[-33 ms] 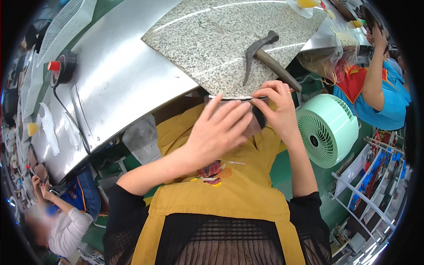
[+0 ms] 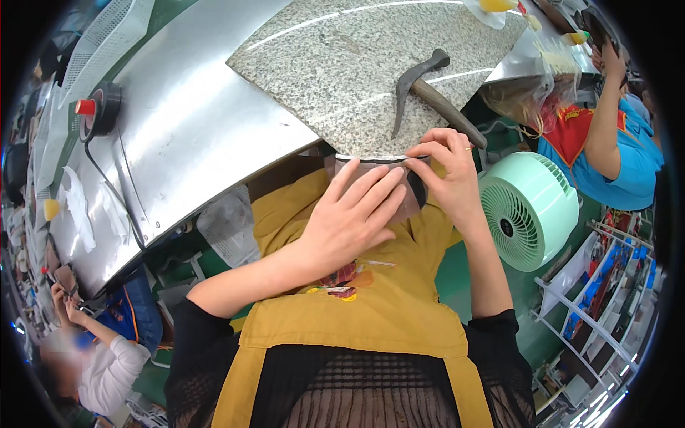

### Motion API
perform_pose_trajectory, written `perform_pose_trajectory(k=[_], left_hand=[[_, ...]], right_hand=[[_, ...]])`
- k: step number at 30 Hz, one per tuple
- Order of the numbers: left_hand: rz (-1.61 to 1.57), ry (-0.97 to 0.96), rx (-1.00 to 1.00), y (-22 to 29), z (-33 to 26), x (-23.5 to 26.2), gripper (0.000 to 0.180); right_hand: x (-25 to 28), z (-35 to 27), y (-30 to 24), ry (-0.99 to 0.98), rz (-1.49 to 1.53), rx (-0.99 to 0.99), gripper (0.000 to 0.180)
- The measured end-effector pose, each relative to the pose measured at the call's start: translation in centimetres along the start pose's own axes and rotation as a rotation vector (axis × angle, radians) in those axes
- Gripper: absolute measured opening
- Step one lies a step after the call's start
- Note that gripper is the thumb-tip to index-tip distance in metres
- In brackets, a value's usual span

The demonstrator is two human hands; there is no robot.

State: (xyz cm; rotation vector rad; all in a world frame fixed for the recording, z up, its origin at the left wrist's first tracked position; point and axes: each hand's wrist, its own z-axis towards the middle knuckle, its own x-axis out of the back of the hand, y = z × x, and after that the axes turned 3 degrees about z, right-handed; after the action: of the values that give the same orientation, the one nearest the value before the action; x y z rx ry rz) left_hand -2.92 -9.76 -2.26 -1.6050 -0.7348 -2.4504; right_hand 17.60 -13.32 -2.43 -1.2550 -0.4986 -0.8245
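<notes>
At the near edge of the speckled stone slab (image 2: 335,93), a brownish sheet-like piece (image 2: 409,205) hangs down toward my lap, partly hidden by my fingers. A thin black strip with a pale edge (image 2: 372,160) runs along its top, against the stone. My left hand (image 2: 353,217) lies flat over the piece, fingers spread, fingertips just below the strip. Thumb and forefinger of my right hand (image 2: 449,175) pinch the right end of the strip. Beyond that hand, a hammer (image 2: 442,103) with a curved dark metal head and wooden handle rests on the slab.
A mint-green fan (image 2: 531,210) stands right of my right forearm. Left of the slab extends a metal tabletop (image 2: 207,121) bearing a black round device with a red knob (image 2: 100,110). Other people sit at the right (image 2: 603,157) and lower left (image 2: 107,371). A rack (image 2: 606,299) stands lower right.
My left hand has drawn back slightly toward me and left, showing more of the brownish piece and the strip. The right hand keeps its pinch in the same place.
</notes>
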Motion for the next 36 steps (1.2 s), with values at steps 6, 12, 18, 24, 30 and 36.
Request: perform_pose_trajectory(k=[6, 12, 18, 24, 30, 36], left_hand=[[0.154, -0.018, -0.036, -0.1, -0.3, -1.2, 0.055], [0.122, -0.019, -0.019, 0.0, 0.8, -0.7, 0.040], [0.058, -0.035, -0.022, -0.2, 1.1, -0.6, 0.035], [0.025, -0.025, -0.010, -0.2, 1.0, -0.8, 0.034], [-0.010, -0.017, -0.015, -0.6, 0.9, -0.8, 0.035], [-0.043, 0.003, -0.020, -0.7, 1.1, -1.0, 0.037]], right_hand=[[1.9, 1.3, -0.8, 0.004, 0.047, -0.008, 0.013], [2.1, 5.4, 1.7, 0.043, -0.318, 0.055, 0.031], [1.3, 6.3, 2.7, -0.053, -0.137, -0.072, 0.030], [7.1, -0.2, -2.4, -0.274, 0.292, -0.570, 0.024], [6.6, -1.0, -3.5, -0.394, 0.202, -0.523, 0.033], [5.6, -0.4, -4.1, -0.366, 0.234, -0.323, 0.036]])
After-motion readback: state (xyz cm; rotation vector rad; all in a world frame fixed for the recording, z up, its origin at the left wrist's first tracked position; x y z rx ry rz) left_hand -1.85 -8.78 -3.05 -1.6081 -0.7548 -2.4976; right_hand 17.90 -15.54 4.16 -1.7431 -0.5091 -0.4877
